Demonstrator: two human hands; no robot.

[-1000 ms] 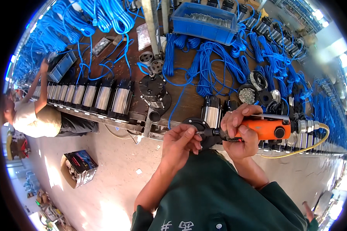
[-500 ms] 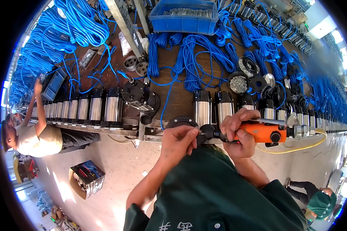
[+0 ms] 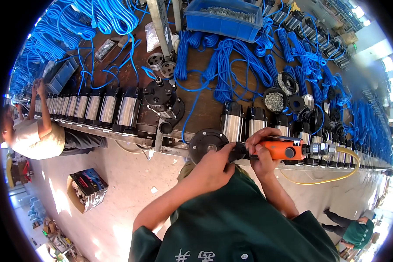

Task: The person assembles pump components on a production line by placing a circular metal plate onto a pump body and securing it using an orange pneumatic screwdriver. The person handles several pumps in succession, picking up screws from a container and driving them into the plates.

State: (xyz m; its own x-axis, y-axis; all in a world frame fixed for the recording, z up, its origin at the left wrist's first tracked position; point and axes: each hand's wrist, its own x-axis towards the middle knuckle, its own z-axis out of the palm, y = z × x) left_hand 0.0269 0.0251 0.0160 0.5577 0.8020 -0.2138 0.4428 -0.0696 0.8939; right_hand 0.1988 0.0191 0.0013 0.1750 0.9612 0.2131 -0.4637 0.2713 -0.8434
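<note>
Your right hand (image 3: 264, 160) wraps the orange tool (image 3: 280, 149)

Your left hand (image 3: 212, 169) curls at the tool's black nose (image 3: 238, 151); I cannot tell whether its fingers pinch anything. Left of the tool, the round black plate (image 3: 201, 145) sits partly behind that hand. Steel-sided cylinders (image 3: 232, 124) stand beyond the tool; a yellow hose (image 3: 358, 162) loops from its right end.

Pale floor (image 3: 131, 183) with bright patches of light (image 3: 124, 238) beside a long workbench (image 3: 205, 111) with a brown top

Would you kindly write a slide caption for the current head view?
A person's right hand grips an orange handheld tool, left hand near a round black disc, blue cable bundles lying beyond.
</note>
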